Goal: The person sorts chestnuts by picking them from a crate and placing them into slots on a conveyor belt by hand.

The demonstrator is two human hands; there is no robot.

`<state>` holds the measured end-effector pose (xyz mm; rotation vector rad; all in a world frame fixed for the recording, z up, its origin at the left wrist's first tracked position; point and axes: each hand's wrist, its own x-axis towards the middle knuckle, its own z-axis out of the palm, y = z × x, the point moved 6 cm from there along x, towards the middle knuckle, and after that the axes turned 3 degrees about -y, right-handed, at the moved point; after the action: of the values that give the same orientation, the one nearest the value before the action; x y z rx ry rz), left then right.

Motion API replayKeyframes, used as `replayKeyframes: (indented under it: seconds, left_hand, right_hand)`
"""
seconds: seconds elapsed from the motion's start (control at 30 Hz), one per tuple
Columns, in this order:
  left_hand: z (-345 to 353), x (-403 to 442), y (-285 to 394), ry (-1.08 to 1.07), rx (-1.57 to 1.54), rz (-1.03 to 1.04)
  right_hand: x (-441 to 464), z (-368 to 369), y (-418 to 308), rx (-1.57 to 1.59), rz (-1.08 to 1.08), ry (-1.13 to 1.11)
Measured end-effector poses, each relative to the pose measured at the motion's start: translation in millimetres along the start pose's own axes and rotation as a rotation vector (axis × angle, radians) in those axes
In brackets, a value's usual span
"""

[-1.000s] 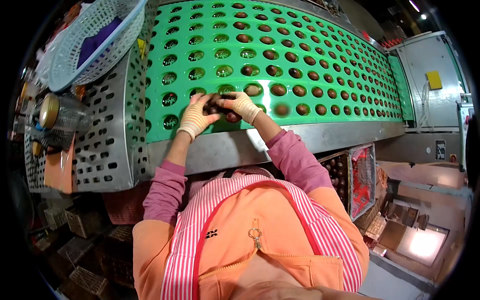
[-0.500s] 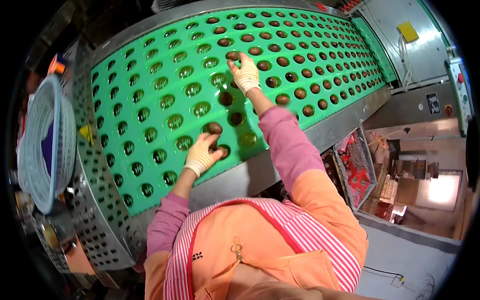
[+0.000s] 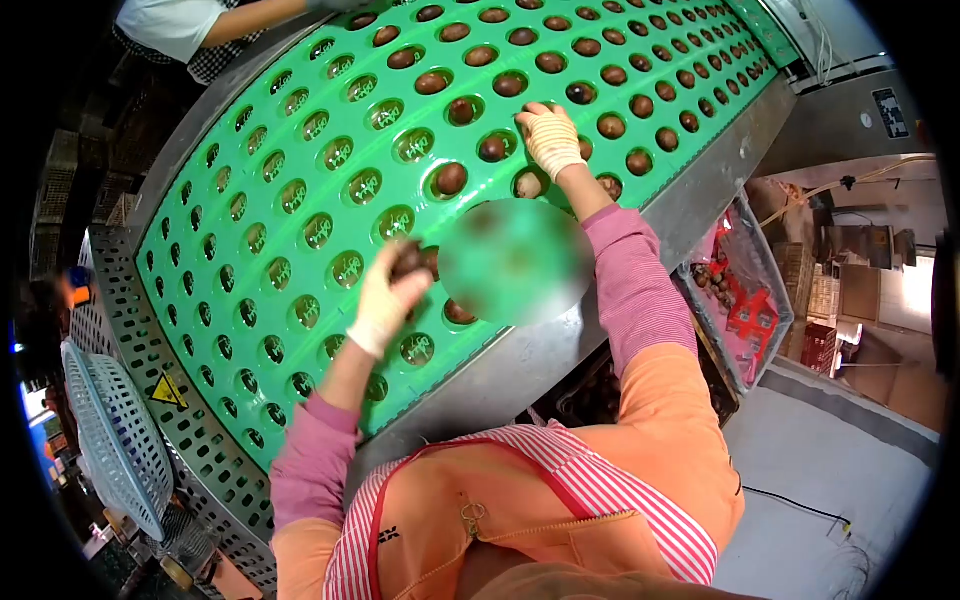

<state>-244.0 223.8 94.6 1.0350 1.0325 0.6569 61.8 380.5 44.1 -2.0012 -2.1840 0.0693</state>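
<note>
A sloping green tray (image 3: pixel 275 232) with rows of oval cups stretches before me. Dark brown eggs (image 3: pixel 451 180) sit in many cups at the right and top, while cups at the left show white marks and no egg. My left hand (image 3: pixel 380 300), in a pale glove with bare fingertips, grips a brown egg (image 3: pixel 407 258) between thumb and fingers, above the lower cups. Farther up the tray, my right hand (image 3: pixel 553 143) has its fingers curled down over a cup beside another egg. What lies under those fingers is hidden. A blurred patch covers the tray between my hands.
Another person's arm (image 3: pixel 250 18) reaches over the far edge at top left. A blue plastic basket (image 3: pixel 120 430) stands at the left, by a perforated metal edge (image 3: pixel 215 475). A lined crate (image 3: pixel 740 300) with red netting and eggs sits at the right.
My view has shifted and the tray appears turned. My left hand has lifted from the lower cups with an egg. My right hand is over a different cup. Another person's arm now shows.
</note>
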Motion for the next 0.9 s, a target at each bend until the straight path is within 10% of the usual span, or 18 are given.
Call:
replayKeyframes:
  seconds: [0.13, 0.27, 0.4, 0.6, 0.73, 0.9]
  left_hand:
    - [-34, 97, 36, 0.167, 0.194, 0.186]
    - [-31, 193, 23, 0.091, 0.665, -0.050]
    - [13, 152, 56, 0.283, 1.101, 0.266]
    - [21, 106, 17, 0.232, 0.949, 0.378]
    - [-19, 101, 38, 0.380, 0.906, 0.372]
    - [-35, 85, 11, 0.300, 1.576, 0.387]
  right_hand:
    - [-4, 19, -16, 0.026, -0.064, 0.109]
    - [-28, -30, -31, 0.238, -0.056, 0.163]
    - [-17, -39, -41, 0.302, -0.049, 0.250]
    - [46, -10, -91, 0.145, -0.358, 0.048]
    - [61, 12, -78, -0.037, -0.139, -0.047]
    - [62, 0, -69, 0.061, -0.045, -0.118]
